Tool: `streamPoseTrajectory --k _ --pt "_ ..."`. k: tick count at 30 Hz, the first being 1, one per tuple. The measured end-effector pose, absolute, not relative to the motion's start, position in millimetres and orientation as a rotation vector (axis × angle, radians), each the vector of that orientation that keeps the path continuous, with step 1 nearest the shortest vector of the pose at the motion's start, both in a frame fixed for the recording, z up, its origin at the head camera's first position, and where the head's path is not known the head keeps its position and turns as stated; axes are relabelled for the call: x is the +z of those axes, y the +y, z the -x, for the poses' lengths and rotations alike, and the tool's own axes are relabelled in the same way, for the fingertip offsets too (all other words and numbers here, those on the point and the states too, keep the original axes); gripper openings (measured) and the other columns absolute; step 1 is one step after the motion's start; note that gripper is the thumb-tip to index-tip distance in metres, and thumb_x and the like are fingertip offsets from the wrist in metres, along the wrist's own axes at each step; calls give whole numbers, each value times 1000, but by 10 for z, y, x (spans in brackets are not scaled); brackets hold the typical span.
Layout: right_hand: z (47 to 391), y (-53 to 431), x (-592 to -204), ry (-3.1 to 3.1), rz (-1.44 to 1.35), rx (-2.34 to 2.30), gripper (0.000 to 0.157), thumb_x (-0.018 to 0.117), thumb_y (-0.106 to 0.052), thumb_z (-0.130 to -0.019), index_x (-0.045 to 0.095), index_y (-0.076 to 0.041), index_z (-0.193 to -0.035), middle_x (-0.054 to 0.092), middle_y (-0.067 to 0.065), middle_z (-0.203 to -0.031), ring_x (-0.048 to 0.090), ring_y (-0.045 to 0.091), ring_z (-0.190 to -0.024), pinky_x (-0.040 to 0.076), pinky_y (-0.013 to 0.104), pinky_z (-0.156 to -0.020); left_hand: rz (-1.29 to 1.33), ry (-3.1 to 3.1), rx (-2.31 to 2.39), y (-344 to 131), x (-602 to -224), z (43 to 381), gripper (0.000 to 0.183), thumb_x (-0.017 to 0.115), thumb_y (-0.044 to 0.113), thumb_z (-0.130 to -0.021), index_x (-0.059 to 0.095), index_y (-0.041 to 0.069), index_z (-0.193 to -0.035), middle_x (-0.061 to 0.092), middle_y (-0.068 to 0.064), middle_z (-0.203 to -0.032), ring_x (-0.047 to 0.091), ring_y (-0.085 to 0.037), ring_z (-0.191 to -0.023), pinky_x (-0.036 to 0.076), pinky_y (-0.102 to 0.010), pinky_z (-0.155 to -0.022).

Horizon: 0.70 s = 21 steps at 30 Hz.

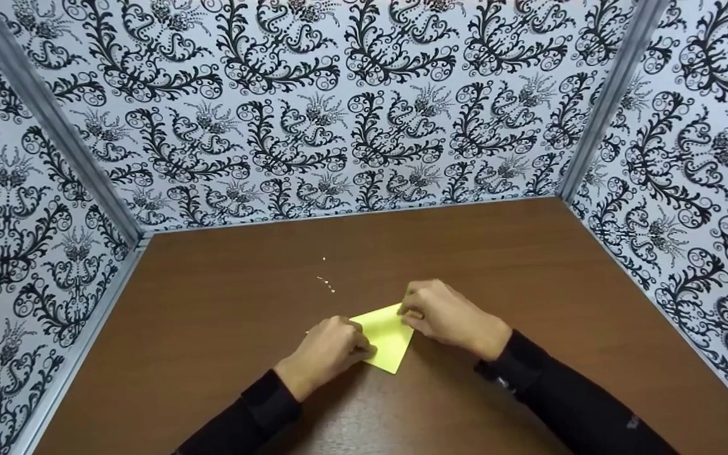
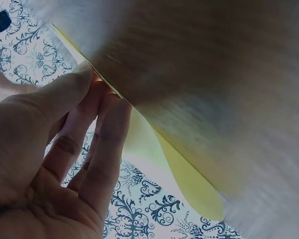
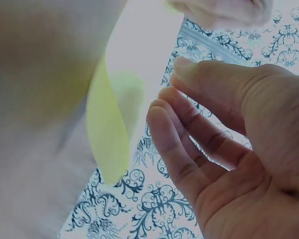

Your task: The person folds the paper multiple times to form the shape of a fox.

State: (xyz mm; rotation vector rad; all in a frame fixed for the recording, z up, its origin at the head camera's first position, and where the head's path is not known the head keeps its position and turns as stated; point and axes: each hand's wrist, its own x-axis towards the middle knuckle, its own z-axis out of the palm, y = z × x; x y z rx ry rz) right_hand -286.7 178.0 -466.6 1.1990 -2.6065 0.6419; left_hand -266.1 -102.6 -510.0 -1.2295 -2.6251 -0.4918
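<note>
A sheet of yellow paper (image 1: 386,338), folded over on itself, lies on the brown table in the head view. My left hand (image 1: 332,347) pinches its left side, and the left wrist view shows thumb and fingertips meeting at the paper's thin edge. Beyond those fingers a yellow flap (image 2: 192,179) bulges in a curve. At the paper's upper right corner is my right hand (image 1: 449,316). In the right wrist view its loosely bent fingers (image 3: 169,144) come close to the thumb, with no paper seen between them. The curved yellow fold (image 3: 107,129) stands just beside those fingertips.
Small white bits (image 1: 326,284) lie scattered on the wooden table (image 1: 225,284) beyond the paper. Patterned black-and-white panels (image 1: 351,126) in grey metal frames enclose the table at the back and both sides.
</note>
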Motion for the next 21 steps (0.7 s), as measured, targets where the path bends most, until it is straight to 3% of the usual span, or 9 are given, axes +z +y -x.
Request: streamPoseTrajectory --k 9,21 --pt "3141 1603 -4527 -2601 -1295 637 6 93 -6 -99 91 -3 -103 82 10 -96 77 24 -86 67 33 -78 1214 -2650 -451 -1029 -5095 2652 14 94 24 -99 90 17 -88 83 6 -82 66 -3 -73 53 -22 -67" --pt "3353 1365 -4629 -2681 -1357 638 11 99 -16 -95 92 -7 -100 85 6 -90 74 18 -79 61 23 -73 1241 -2603 -472 -1022 -5092 2650 6 95 20 -99 94 16 -95 86 4 -88 75 -9 -76 62 -26 -70"
